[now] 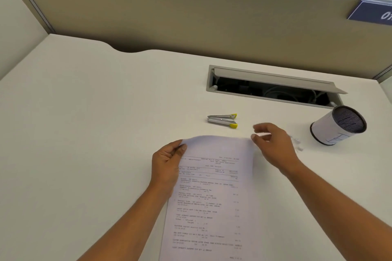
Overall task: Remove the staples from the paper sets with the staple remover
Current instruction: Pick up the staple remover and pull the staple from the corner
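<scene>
The left hand grips the top left corner of the printed paper set. The blurred right hand curls at its top right corner; its hold is unclear. The silver, yellow-tipped staple remover lies untouched on the table just beyond.

I note a pale off-white desk with a curved notch cut into its back edge. Behind it stands a tan fabric partition; a lighter side panel closes the left. At upper right a blue sign with white lettering is cut off by the frame, unreadable. Set into the desk at right rear is a grey cable hatch, its flap tilted open, dark cables inside. Near the right edge stands a black mesh cup wrapped in white paper with a pen sketch. Just left of the cup lies something small and clear, too blurred to identify.
</scene>
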`<state>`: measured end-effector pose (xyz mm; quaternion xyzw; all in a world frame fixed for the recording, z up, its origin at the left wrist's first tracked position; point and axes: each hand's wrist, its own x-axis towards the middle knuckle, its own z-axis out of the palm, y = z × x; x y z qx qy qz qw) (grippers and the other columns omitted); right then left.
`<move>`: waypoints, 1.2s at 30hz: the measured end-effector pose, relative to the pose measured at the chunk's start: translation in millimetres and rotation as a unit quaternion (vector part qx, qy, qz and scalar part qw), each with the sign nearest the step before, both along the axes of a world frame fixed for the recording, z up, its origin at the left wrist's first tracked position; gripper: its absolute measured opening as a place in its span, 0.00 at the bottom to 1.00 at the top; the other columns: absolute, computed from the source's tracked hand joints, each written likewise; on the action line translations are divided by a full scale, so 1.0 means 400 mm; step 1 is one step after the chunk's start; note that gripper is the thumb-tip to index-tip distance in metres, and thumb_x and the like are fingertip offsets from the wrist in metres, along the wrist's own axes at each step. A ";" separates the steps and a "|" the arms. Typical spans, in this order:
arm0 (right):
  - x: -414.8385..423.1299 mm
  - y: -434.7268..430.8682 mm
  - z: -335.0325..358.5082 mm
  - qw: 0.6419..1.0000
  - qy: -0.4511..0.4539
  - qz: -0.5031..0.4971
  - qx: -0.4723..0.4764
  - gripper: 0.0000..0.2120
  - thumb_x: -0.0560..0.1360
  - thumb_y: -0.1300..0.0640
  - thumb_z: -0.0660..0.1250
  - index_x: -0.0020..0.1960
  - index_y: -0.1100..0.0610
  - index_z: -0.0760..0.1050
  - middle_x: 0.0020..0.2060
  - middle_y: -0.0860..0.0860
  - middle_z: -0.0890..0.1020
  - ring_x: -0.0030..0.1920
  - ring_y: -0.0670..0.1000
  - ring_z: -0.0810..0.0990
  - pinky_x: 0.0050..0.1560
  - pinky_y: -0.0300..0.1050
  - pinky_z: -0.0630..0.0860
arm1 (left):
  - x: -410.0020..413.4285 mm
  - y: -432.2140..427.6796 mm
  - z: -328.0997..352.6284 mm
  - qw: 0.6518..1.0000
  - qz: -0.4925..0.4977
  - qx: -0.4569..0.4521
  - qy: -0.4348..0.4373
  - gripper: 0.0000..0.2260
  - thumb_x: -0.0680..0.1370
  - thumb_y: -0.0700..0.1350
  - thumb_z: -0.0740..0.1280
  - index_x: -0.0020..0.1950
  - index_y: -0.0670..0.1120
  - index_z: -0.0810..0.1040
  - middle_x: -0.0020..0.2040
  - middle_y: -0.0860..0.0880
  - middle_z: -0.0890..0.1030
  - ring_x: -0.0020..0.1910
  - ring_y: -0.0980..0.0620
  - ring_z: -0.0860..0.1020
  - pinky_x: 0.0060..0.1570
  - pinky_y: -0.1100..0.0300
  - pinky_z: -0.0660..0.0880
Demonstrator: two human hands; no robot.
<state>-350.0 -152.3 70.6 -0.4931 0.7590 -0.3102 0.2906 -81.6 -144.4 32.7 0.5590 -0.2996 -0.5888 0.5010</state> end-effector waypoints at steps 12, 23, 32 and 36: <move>0.001 -0.225 -0.047 0.961 0.191 0.195 0.047 0.21 0.67 0.50 0.78 0.59 0.48 0.80 0.52 0.49 0.80 0.51 0.51 0.78 0.51 0.47 0.75 | -0.002 -0.015 -0.027 0.999 -0.013 -0.021 -0.024 0.09 0.77 0.37 0.70 0.54 0.48 0.84 0.49 0.51 0.86 0.52 0.53 0.83 0.60 0.56 0.77; 0.055 -0.206 0.075 0.957 -0.243 0.088 -0.128 0.15 0.71 0.63 0.76 0.54 0.57 0.74 0.47 0.51 0.87 0.53 0.53 0.85 0.58 0.48 0.80 | 0.003 -0.010 -0.021 0.999 -0.014 -0.032 -0.009 0.08 0.78 0.38 0.69 0.56 0.45 0.82 0.51 0.43 0.86 0.52 0.46 0.83 0.60 0.47 0.78; 0.179 -0.157 0.122 0.934 0.004 0.353 -0.051 0.18 0.68 0.53 0.79 0.56 0.50 0.81 0.46 0.44 0.82 0.43 0.46 0.80 0.49 0.44 0.79 | 0.009 -0.012 -0.018 0.999 0.006 -0.037 -0.014 0.07 0.75 0.35 0.72 0.41 0.46 0.79 0.38 0.52 0.82 0.39 0.54 0.80 0.43 0.60 0.79; 0.212 -0.149 0.118 0.868 0.169 0.466 -0.019 0.21 0.69 0.46 0.77 0.61 0.49 0.80 0.51 0.43 0.78 0.46 0.46 0.80 0.47 0.48 0.80 | 0.016 -0.009 -0.025 0.999 0.005 -0.033 0.005 0.09 0.74 0.34 0.73 0.38 0.47 0.80 0.39 0.47 0.83 0.42 0.45 0.80 0.45 0.49 0.79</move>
